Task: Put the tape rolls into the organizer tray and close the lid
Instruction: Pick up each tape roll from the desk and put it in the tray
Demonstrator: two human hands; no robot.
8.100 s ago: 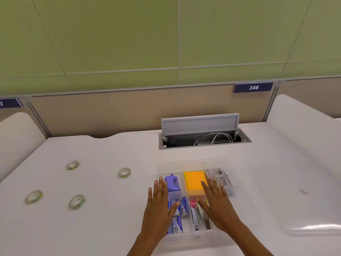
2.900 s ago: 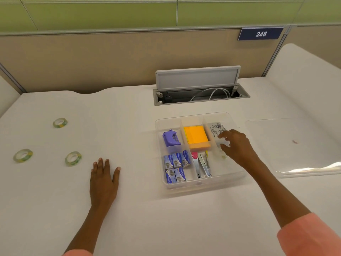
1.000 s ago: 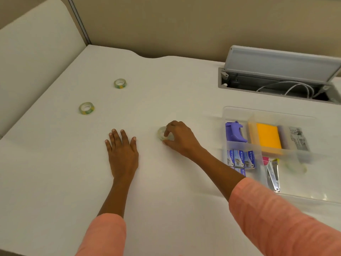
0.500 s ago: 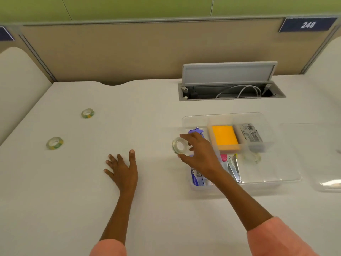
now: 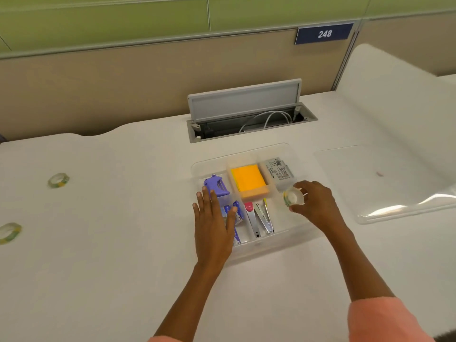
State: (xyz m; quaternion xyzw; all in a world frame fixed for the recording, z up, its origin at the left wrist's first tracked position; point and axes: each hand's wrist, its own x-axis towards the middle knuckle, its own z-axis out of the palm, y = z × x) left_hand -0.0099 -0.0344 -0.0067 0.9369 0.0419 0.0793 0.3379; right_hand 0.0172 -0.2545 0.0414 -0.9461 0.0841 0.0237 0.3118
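Note:
A clear plastic organizer tray (image 5: pixel 283 243) sits mid-table with its lid off. My right hand (image 5: pixel 314 204) holds a clear tape roll (image 5: pixel 292 196) over the tray's right compartment, fingers closed around it. My left hand (image 5: pixel 213 218) lies flat, fingers apart, on the tray's left side over the blue staple boxes (image 5: pixel 237 213). Two more tape rolls lie on the table at the far left, one further back (image 5: pixel 58 180) and one at the frame edge (image 5: pixel 9 232). The clear lid (image 5: pixel 385 183) lies flat to the right of the tray.
Inside the tray are a purple staple remover (image 5: pixel 216 186), an orange sticky-note pad (image 5: pixel 249 180), a labelled box (image 5: pixel 278 169) and a metal stapler (image 5: pixel 265 215). An open cable hatch (image 5: pixel 246 114) with white cables sits behind the tray, below a partition wall.
My right hand has carried the tape roll from the tray's left edge across to its right compartment. My left hand has moved from the bare table onto the tray's left side.

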